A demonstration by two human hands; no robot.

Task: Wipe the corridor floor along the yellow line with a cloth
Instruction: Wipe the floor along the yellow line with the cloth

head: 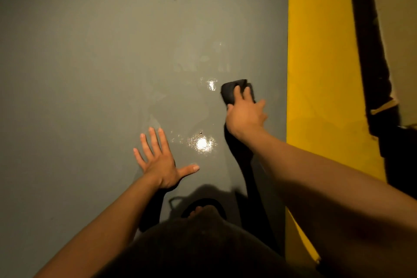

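Grey floor [90, 74] bears the spread left hand [158, 165]; right hand [246, 113] grips dark cloth [230, 90] beside yellow line [320, 74].

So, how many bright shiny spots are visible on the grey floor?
2. One bright spot lies just left of the dark cloth; the other bright spot lies nearer, right of the left hand.

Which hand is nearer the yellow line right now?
Right. The right hand holds the dark cloth just left of the yellow line; the left hand lies flat, farther left.
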